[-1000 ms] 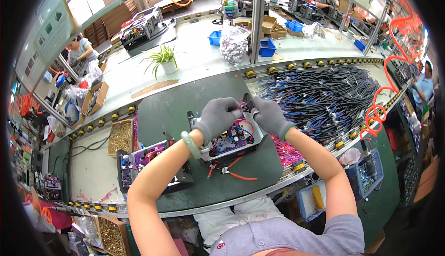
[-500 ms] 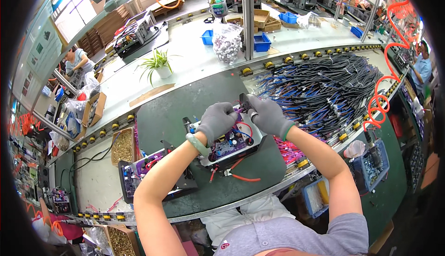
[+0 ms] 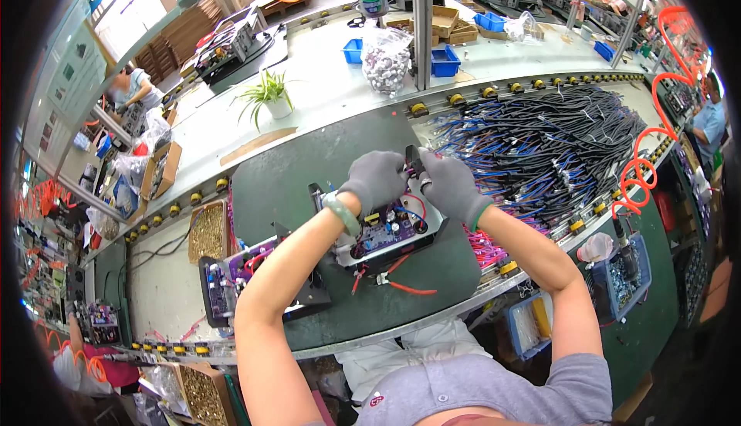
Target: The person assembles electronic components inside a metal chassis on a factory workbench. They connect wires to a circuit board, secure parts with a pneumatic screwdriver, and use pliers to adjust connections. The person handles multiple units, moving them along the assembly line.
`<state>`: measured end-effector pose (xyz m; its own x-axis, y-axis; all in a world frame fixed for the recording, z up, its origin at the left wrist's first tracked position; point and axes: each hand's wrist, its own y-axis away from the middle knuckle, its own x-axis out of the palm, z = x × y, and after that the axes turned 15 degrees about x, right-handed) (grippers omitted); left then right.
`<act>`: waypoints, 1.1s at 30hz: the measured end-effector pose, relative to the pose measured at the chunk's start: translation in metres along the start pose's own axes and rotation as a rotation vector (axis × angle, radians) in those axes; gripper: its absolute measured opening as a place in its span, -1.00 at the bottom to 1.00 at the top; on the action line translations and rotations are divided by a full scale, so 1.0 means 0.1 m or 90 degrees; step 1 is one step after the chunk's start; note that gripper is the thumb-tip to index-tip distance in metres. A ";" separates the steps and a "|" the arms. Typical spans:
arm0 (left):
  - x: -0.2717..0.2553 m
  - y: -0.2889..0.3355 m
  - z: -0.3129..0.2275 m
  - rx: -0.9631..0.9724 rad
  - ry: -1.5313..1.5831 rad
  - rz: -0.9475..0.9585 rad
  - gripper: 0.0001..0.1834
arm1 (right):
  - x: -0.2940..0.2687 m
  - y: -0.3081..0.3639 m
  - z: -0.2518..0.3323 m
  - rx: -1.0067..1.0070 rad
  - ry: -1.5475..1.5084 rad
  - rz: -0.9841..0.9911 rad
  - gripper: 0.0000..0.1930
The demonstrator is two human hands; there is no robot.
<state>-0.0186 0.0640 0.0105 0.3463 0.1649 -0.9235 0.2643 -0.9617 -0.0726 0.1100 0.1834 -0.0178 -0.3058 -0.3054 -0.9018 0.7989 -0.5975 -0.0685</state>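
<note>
An open metal chassis [image 3: 431, 234] with a purple circuit board [image 3: 399, 231] lies in front of me on the dark green mat. My left hand [image 3: 376, 181], gloved in grey, is over its far side with fingers pinched together beside a small black part [image 3: 414, 162] at the far right end. My right hand [image 3: 451, 188], also gloved, closes its fingers around that part; its exact kind is hidden by the gloves. Red and blue wires run over the board. On the near side lie pliers with red-orange handles [image 3: 411, 289]. A second chassis [image 3: 220, 291] with a purple board sits to the left, partly behind my left forearm.
A heap of black cables [image 3: 556, 144] with blue wire ends covers the right side. Small metal parts fill a box [image 3: 209, 233] at left. A potted plant [image 3: 276, 107] and a bag of parts [image 3: 385, 67] stand beyond. A coiled orange hose [image 3: 633, 187] hangs at right.
My left hand has shifted right and slightly up, closer to my right hand at the black part. The whole view has moved a little.
</note>
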 end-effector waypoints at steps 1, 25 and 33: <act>0.01 0.01 -0.01 -0.013 -0.017 -0.001 -0.72 | -0.03 0.00 0.03 -0.004 0.003 0.006 -0.55; -0.41 3.52 1.22 -0.439 0.752 -0.395 -0.53 | -0.02 -0.10 -0.30 -0.066 -0.273 0.024 -0.59; 0.02 3.60 1.29 -0.420 0.975 -0.413 -0.25 | -0.30 -0.33 -1.03 -0.009 -0.283 0.081 -0.59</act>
<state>-0.0391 -0.3099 -0.0656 0.3932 0.8487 0.3537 0.8316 -0.4923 0.2570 0.1460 0.2882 -0.0327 -0.3955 -0.6656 -0.6329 0.8502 -0.5259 0.0218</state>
